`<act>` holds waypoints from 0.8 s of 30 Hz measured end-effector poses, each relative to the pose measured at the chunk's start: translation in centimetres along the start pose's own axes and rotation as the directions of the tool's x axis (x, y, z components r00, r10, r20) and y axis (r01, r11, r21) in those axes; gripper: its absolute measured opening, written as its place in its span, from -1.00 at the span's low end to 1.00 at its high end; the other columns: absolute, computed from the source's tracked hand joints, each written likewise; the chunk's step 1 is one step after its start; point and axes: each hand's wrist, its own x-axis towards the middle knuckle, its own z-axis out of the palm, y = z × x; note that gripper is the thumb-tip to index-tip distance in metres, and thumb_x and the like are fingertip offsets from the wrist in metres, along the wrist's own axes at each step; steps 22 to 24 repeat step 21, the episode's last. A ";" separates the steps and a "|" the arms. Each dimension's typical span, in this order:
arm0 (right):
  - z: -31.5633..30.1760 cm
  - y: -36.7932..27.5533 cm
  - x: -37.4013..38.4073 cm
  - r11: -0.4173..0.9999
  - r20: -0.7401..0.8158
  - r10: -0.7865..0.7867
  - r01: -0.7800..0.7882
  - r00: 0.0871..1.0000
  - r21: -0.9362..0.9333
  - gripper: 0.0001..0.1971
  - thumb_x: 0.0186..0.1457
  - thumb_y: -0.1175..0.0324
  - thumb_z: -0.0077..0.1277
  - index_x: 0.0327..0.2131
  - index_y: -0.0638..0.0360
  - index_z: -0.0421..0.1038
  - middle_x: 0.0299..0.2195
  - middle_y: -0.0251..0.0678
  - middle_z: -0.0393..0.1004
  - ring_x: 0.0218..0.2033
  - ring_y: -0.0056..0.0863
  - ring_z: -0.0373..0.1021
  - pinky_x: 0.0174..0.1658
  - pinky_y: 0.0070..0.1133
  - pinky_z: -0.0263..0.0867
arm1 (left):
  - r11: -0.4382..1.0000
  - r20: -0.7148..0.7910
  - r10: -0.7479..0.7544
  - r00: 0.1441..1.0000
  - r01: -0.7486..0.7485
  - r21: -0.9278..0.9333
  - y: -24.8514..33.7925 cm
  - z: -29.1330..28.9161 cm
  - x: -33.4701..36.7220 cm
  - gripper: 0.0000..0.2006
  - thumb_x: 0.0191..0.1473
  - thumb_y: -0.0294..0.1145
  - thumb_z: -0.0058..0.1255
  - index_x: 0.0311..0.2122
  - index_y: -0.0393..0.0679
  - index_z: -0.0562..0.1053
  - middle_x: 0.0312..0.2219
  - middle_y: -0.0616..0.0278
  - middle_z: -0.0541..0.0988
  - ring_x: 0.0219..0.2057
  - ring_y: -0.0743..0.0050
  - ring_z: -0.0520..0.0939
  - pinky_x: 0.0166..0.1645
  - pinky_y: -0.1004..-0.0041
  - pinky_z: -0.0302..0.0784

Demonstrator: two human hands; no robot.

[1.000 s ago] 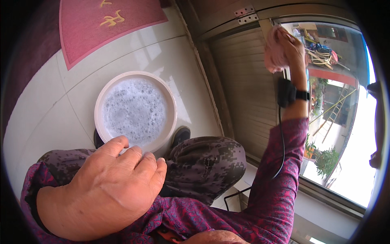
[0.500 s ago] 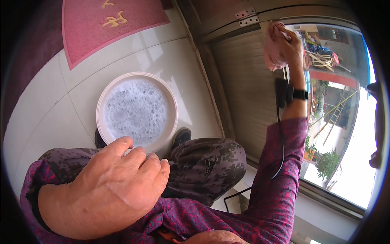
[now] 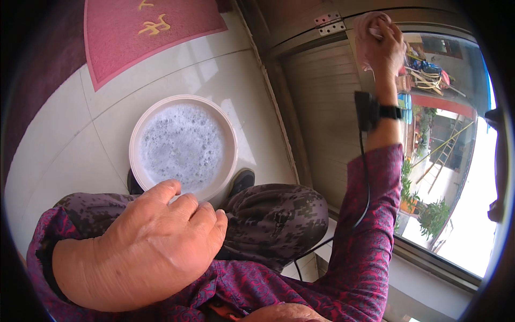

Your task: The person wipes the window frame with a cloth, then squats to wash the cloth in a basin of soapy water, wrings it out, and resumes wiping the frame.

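My right hand is stretched out to the upper right, its fingers closed on a pink cloth. The cloth is pressed against the door frame, between a brown ribbed panel and the window glass. My left hand hangs over my lap, back upward, with the fingers loosely curled in. Nothing shows in it, though its palm is hidden. Just beyond the left hand, a pale pink basin of foamy, bubbly water stands on the floor between my feet.
A red mat with yellow markings lies on the pale tiled floor at upper left. A metal hinge is fixed near the cloth. A black cable runs from the device at my right wrist. Plants and a ladder show through the glass.
My right hand has slid the cloth upward along the frame, toward the hinge's level. The cable has shifted along my sleeve. My left hand stays nearly still.
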 end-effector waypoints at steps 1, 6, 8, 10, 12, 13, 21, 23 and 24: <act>0.4 -1.2 -0.7 0.997 0.138 0.051 -0.041 0.989 -0.070 -0.62 0.04 -0.04 0.16 -0.07 -0.24 0.59 0.03 -0.42 0.46 -0.03 -0.21 0.44 -0.02 -0.36 0.41 | 1.000 0.012 -0.005 1.000 0.005 0.005 0.0 -0.1 0.0 -0.69 -0.09 -0.38 0.03 -0.21 -0.30 0.54 -0.40 0.21 0.57 -0.32 0.34 0.61 -0.13 0.36 0.48; 1.5 -5.7 -2.9 1.000 0.271 0.002 -0.010 0.963 0.027 -0.78 0.09 0.11 0.11 -0.18 -0.19 0.55 0.01 -0.46 0.42 0.01 -0.18 0.37 -0.11 -0.26 0.48 | 1.000 0.009 0.000 1.000 -0.001 0.024 0.2 -0.2 -0.1 -0.68 -0.08 -0.38 0.03 -0.19 -0.29 0.54 -0.40 0.21 0.57 -0.31 0.35 0.61 -0.13 0.36 0.47; 0.3 -5.0 -2.7 0.995 0.174 0.021 -0.037 0.985 0.095 -0.76 0.09 0.11 0.11 -0.17 -0.18 0.57 0.03 -0.46 0.42 0.01 -0.18 0.36 -0.10 -0.26 0.48 | 1.000 0.029 -0.001 1.000 0.001 -0.003 0.3 -0.1 -0.2 -0.67 -0.08 -0.38 0.03 -0.18 -0.30 0.54 -0.40 0.21 0.57 -0.30 0.35 0.61 -0.13 0.36 0.47; -0.2 -4.1 -2.1 0.995 0.123 0.063 -0.073 0.990 0.072 -0.72 0.07 0.12 0.11 -0.12 -0.18 0.57 0.08 -0.47 0.40 0.02 -0.16 0.36 -0.07 -0.28 0.45 | 1.000 0.002 0.003 1.000 -0.003 0.011 0.2 0.0 0.0 -0.67 -0.07 -0.38 0.04 -0.17 -0.30 0.54 -0.40 0.22 0.56 -0.30 0.36 0.61 -0.13 0.36 0.47; -0.1 -2.7 -0.5 0.998 0.057 0.060 -0.059 0.997 -0.022 -0.65 0.05 0.13 0.11 -0.05 -0.21 0.57 0.14 -0.48 0.37 0.02 -0.11 0.35 -0.01 -0.30 0.40 | 1.000 0.002 0.017 1.000 -0.017 0.011 0.3 -0.1 0.3 -0.68 -0.07 -0.38 0.05 -0.17 -0.30 0.54 -0.40 0.22 0.56 -0.30 0.36 0.61 -0.13 0.36 0.47; 0.2 -2.7 -0.5 0.986 0.265 0.139 -0.109 0.954 -0.126 -0.66 0.05 0.13 0.11 -0.07 -0.21 0.58 0.17 -0.45 0.35 0.02 -0.06 0.34 -0.01 -0.29 0.40 | 1.000 0.011 0.024 1.000 -0.024 0.013 0.3 -0.2 0.4 -0.68 -0.06 -0.38 0.05 -0.17 -0.30 0.53 -0.40 0.21 0.56 -0.30 0.36 0.61 -0.13 0.36 0.47; -3.8 -4.6 -2.6 0.934 0.385 0.218 -0.306 0.897 0.185 -0.62 -0.02 0.25 0.21 -0.05 -0.14 0.59 0.14 -0.26 0.40 0.23 -0.21 0.26 0.19 -0.50 0.32 | 0.999 0.038 0.039 0.999 -0.039 0.018 0.6 -0.2 -0.1 -0.63 -0.08 -0.38 0.11 -0.11 -0.28 0.51 -0.40 0.23 0.55 -0.29 0.34 0.61 -0.09 0.36 0.45; -3.8 -4.6 -2.6 0.934 0.385 0.218 -0.306 0.897 0.185 -0.62 -0.02 0.25 0.21 -0.05 -0.14 0.59 0.14 -0.26 0.40 0.23 -0.21 0.26 0.19 -0.50 0.32 | 0.999 0.038 0.039 0.999 -0.039 0.018 0.6 -0.2 -0.1 -0.63 -0.08 -0.38 0.11 -0.11 -0.28 0.51 -0.40 0.23 0.55 -0.29 0.34 0.61 -0.09 0.36 0.45; -3.8 -4.6 -2.6 0.934 0.385 0.218 -0.306 0.897 0.185 -0.62 -0.02 0.25 0.21 -0.05 -0.14 0.59 0.14 -0.26 0.40 0.23 -0.21 0.26 0.19 -0.50 0.32 | 0.999 0.038 0.039 0.999 -0.039 0.018 0.6 -0.2 -0.1 -0.63 -0.08 -0.38 0.11 -0.11 -0.28 0.51 -0.40 0.23 0.55 -0.29 0.34 0.61 -0.09 0.36 0.45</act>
